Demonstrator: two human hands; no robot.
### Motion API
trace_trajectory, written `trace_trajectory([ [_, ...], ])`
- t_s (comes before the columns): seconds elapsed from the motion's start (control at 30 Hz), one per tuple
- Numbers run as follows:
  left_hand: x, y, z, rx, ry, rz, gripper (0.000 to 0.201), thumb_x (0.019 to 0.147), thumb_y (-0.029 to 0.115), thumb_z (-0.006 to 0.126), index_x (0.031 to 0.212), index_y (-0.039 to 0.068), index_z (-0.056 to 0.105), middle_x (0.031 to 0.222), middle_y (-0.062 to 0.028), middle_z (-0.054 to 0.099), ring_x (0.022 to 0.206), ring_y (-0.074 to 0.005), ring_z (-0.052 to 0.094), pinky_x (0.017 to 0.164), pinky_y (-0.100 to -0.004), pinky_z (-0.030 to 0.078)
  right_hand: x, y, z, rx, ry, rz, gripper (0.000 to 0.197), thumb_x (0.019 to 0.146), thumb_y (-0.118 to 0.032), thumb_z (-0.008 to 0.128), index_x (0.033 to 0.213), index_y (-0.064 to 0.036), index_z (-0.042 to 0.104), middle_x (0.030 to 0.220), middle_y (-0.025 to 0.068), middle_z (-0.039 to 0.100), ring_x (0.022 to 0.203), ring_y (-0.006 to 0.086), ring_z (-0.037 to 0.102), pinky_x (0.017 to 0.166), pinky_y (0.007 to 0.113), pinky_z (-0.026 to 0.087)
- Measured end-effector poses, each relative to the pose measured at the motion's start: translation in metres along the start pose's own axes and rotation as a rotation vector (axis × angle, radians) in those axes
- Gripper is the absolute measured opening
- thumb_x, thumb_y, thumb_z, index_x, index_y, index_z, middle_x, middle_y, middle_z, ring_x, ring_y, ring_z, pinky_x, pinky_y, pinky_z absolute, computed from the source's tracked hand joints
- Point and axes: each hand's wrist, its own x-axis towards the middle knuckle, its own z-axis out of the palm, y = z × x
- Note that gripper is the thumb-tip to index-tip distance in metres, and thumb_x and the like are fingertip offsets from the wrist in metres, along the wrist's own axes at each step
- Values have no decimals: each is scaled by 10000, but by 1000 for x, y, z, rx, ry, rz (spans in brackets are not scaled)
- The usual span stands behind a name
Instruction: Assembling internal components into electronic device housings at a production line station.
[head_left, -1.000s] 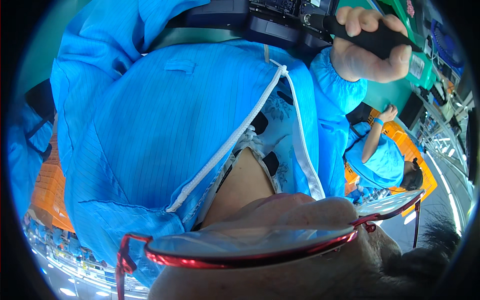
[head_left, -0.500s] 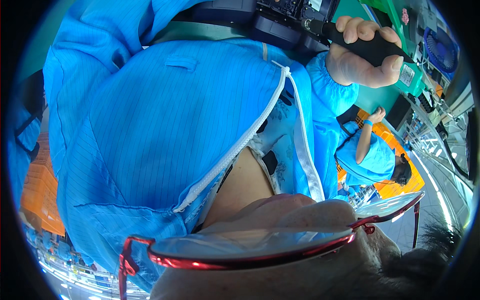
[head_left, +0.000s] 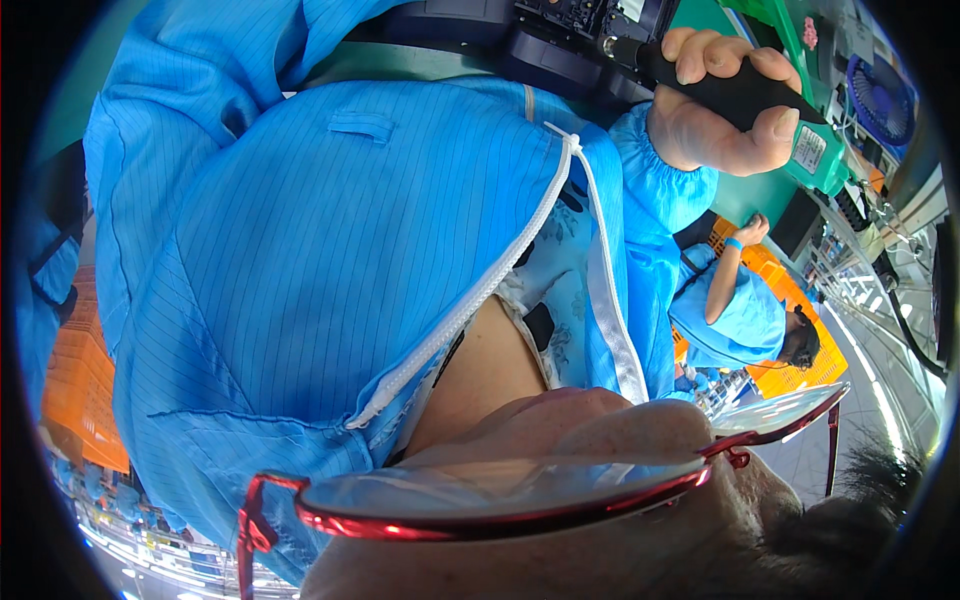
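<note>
My right hand (head_left: 725,135) is wrapped around the black grip of an electric screwdriver (head_left: 740,95), fingers curled over the top and thumb along the lower side. The tool's green rear end (head_left: 825,162) sticks out past the thumb. Its metal nose points left, at the edge of a dark device with black housings (head_left: 560,60) at the top of the view. Whether the bit touches the device I cannot tell. The blue left sleeve (head_left: 200,90) runs up out of the frame, so my left hand is out of sight.
A green work surface (head_left: 755,190) lies under the tool. Beyond are a blue fan (head_left: 880,100), a green rail (head_left: 780,35) and dark cables. A co-worker in blue (head_left: 735,310) stands at the right by orange crates (head_left: 830,355). More orange crates (head_left: 90,380) are stacked at left.
My right hand and the screwdriver have shifted slightly to the left, the grip unchanged. The co-worker at the right has moved a little.
</note>
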Motion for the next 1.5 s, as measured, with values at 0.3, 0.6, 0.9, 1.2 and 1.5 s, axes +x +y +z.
trace_trajectory([
  [0.3,-1,-6,-4,-116,-15,10,303,1066,257,538,860,53,625,687,-2,547,624,-121,503,604,-293,464,13,10,10,40,-213,77,490,919,-470,569,1136,-41,659,835,177,643,642,289,597,617,499,481],
  [0.6,0,-3,-5,-240,-42,16,301,1072,264,555,866,56,622,673,-2,535,595,-117,482,585,-287,436,15,-7,8,48,-197,75,520,943,-476,566,1202,-28,613,852,176,625,661,288,598,635,506,480],
  [0.9,6,4,-2,-379,-69,-59,329,1092,287,542,960,9,657,674,10,518,607,-106,481,592,-287,446,41,-35,5,198,-137,89,606,936,-597,524,1219,-90,695,830,100,615,613,198,520,589,404,393],
  [1.2,6,6,-2,-489,-35,-89,406,1101,347,520,971,-13,656,688,-14,520,612,-129,499,596,-305,471,64,-31,-5,31,245,-206,545,873,-691,577,979,-187,755,709,88,683,520,201,560,496,381,430],
  [1.5,7,7,-1,-489,-2,-97,435,1102,367,506,951,-15,648,656,-3,498,595,-130,487,581,-303,459,63,-38,-6,52,281,-188,537,863,-686,602,961,-175,736,685,89,666,504,194,554,473,377,431],
])
